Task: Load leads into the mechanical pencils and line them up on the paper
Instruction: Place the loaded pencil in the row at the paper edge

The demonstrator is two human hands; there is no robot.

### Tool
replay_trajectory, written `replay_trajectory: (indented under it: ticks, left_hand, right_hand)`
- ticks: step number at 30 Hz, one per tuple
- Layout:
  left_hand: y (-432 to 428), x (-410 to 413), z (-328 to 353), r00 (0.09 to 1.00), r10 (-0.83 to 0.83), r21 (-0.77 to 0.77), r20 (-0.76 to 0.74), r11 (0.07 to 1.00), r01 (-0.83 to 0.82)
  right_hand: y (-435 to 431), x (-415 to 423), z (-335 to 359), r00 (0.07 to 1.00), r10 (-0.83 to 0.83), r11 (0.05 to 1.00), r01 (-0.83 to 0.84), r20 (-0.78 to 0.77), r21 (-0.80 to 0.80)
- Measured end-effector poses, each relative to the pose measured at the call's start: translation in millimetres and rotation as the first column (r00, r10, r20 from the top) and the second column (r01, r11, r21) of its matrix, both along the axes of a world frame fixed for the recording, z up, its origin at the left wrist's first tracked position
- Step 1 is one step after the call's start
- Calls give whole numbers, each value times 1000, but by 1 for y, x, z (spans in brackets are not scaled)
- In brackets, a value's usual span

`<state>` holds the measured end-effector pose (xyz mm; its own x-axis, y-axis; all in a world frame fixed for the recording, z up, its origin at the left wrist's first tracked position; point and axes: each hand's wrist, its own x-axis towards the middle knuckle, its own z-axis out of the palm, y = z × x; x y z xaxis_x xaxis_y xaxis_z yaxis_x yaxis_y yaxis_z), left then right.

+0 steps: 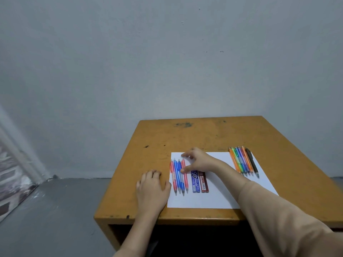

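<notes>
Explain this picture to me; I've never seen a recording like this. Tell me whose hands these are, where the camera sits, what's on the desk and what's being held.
There is no machine here: a person works with two bare hands, and the single picture comes from a camera worn on their head, looking down. A wooden desk carries a white sheet of paper. On its left side four mechanical pencils lie side by side: red, blue, blue, red. Beside them lie a blue lead case and a dark red lead case. At the paper's far right corner lies a bunch of coloured pencils. The left hand rests on the desk beside the paper, holding nothing. The right hand reaches over the row, its thumb touching the rightmost red pencil; it grips nothing.
</notes>
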<state>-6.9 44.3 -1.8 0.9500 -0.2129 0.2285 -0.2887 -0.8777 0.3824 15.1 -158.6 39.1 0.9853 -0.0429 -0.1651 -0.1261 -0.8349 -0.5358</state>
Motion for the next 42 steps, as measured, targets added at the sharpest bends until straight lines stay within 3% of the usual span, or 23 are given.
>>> replay_trajectory:
  ticks: [12,21,33,42]
  left_hand:
    - [-1,1,1,1000,-1,13,16,1000,0]
    - [-3,2,0,1000,21,17,12,1000,-21]
    - [-1,-1,-1,1000,15,-10,-15,1000,-15]
    - [0,-12,2,990,-73,-117,123,989,87]
  right_hand:
    - [3,-3,3,998,-52,983,48,22,179]
    - [10,-31,19,983,-157,841,84,92,534]
    - [22,-76,29,926,-296,748,73,233,660]
    - [17,-106,18,830,-484,650,132,275,748]
